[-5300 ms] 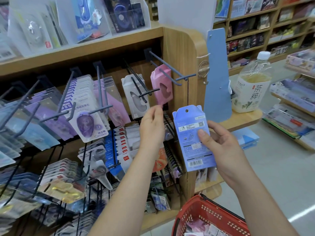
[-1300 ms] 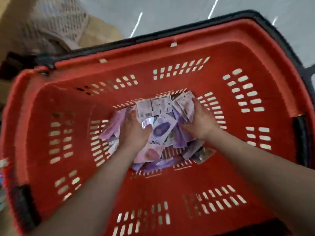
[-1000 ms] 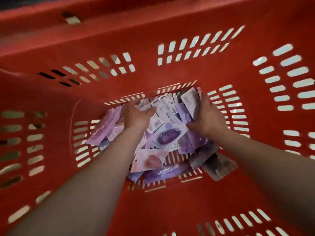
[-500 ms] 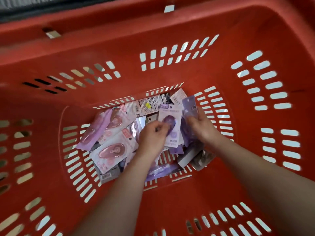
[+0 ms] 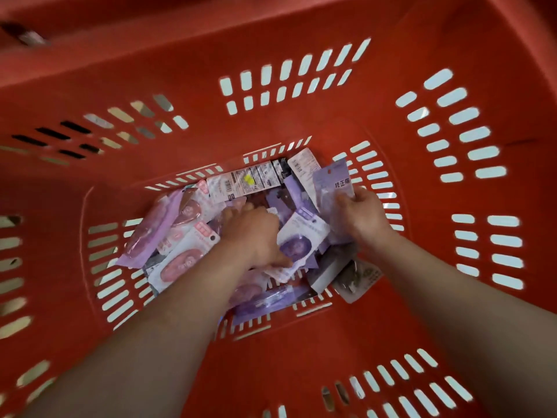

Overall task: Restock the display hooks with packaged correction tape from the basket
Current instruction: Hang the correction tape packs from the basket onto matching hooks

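I look straight down into a red plastic basket (image 5: 301, 122) with slotted walls. On its floor lies a loose pile of correction tape packets, pink ones (image 5: 180, 260) on the left and purple ones (image 5: 301, 239) in the middle. My right hand (image 5: 364, 215) pinches a purple packet (image 5: 333, 185) with white characters, tilted up at the pile's right edge. My left hand (image 5: 256, 233) reaches palm down into the middle of the pile, fingers spread among the packets; whether it grips one is hidden.
A long white packet with barcodes (image 5: 247, 179) lies at the far side of the pile. A grey packet (image 5: 352, 276) sits at the near right. The basket walls rise steeply on all sides. The display hooks are out of view.
My right hand has lifted a purple packet up and to the right, clear of the pile. My left hand has pushed further left into the middle of the packets.
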Tool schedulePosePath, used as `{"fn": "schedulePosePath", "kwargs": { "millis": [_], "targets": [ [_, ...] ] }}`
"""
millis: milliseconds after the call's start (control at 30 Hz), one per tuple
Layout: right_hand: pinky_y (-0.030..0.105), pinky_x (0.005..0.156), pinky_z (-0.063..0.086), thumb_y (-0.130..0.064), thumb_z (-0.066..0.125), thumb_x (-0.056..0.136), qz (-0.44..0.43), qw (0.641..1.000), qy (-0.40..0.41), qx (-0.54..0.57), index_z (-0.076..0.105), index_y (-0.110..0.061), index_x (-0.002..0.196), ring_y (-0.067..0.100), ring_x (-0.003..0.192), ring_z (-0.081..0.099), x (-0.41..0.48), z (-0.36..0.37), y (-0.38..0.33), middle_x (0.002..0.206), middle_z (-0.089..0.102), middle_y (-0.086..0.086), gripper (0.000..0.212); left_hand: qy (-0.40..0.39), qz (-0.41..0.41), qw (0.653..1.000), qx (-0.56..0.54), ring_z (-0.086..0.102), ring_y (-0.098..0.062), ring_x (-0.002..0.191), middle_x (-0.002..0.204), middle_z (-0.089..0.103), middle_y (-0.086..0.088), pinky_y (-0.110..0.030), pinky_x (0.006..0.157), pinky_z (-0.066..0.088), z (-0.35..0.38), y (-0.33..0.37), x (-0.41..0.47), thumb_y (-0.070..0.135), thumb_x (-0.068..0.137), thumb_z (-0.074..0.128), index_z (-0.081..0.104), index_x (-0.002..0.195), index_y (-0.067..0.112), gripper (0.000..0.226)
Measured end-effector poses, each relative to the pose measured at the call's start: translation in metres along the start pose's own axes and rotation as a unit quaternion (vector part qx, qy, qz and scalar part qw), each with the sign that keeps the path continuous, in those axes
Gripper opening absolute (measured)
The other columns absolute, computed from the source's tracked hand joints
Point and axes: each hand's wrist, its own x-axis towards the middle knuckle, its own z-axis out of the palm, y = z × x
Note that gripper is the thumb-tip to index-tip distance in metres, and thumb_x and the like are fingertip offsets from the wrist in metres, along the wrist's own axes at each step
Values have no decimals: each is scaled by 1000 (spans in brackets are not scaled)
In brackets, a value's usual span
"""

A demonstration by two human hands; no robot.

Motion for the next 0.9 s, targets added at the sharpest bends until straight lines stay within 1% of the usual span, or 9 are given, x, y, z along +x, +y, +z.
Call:
{"fn": "schedulePosePath", "kwargs": {
  "millis": [100,167,233,267,400,533,667,700,900],
  "targets": [
    [45,90,53,-21,51,101,-20,1000,4,-7,65,-9,111,25,93,63,-5,-6,-2,106,69,9,21,63,20,982,-175,61,-11,76,74,58,12,-25,68,40,-1,-11,-24,54,73,79,59,81,25,36],
    [36,84,53,-18,52,101,-32,999,-1,6,64,-12,119,18,91,61,-10,-9,-4,104,67,0,22,101,-31,865,-490,69,-5,75,80,72,12,-22,66,51,-7,-15,-40,32,76,84,68,91,25,24],
    [30,76,53,-14,52,101,-36,997,-27,58,64,-18,117,14,87,66,-20,-10,-13,97,69,-7,20,84,-49,654,-751,74,-12,86,92,77,4,-29,75,60,-11,-12,-51,10,84,72,68,105,16,21],
    [33,77,56,-15,51,101,-25,993,-56,102,66,-22,111,16,87,70,-24,-9,-16,95,72,-7,19,64,-44,592,-802,74,-17,91,96,77,1,-33,77,61,-12,-7,-55,3,87,66,67,108,13,23],
    [33,78,58,-52,63,91,-12,974,-173,144,57,-31,114,5,86,71,-45,-4,-27,102,69,-11,31,6,-38,530,-847,70,-27,102,106,75,-6,-44,83,59,-16,21,-63,-16,89,51,63,113,16,41],
    [33,84,59,-24,88,72,-41,977,-177,109,46,-24,127,15,97,71,-51,5,-15,107,71,-5,69,-73,-47,626,-775,67,-23,91,100,70,-5,-32,75,58,-21,33,-72,-22,81,47,61,115,18,55],
    [29,74,56,-24,85,75,-15,977,-181,114,42,-26,133,15,96,70,-54,8,-13,106,69,-8,72,62,-176,915,-358,36,-28,137,150,39,-6,-42,105,43,4,-28,-66,10,84,61,43,144,26,65],
    [33,78,57,-26,83,76,-14,975,-192,109,37,-28,138,17,99,69,-54,9,-14,108,68,-8,77,83,-187,949,-240,27,-29,142,156,30,-6,-44,110,38,14,-44,-67,13,87,61,32,150,24,70],
    [45,93,56,-25,70,90,-3,963,-244,113,5,-39,155,20,101,69,-60,20,-24,112,67,-10,93,74,-171,982,-9,40,-28,132,142,42,-8,-44,102,37,55,-55,-65,27,81,75,29,146,23,80]
  ]
}}
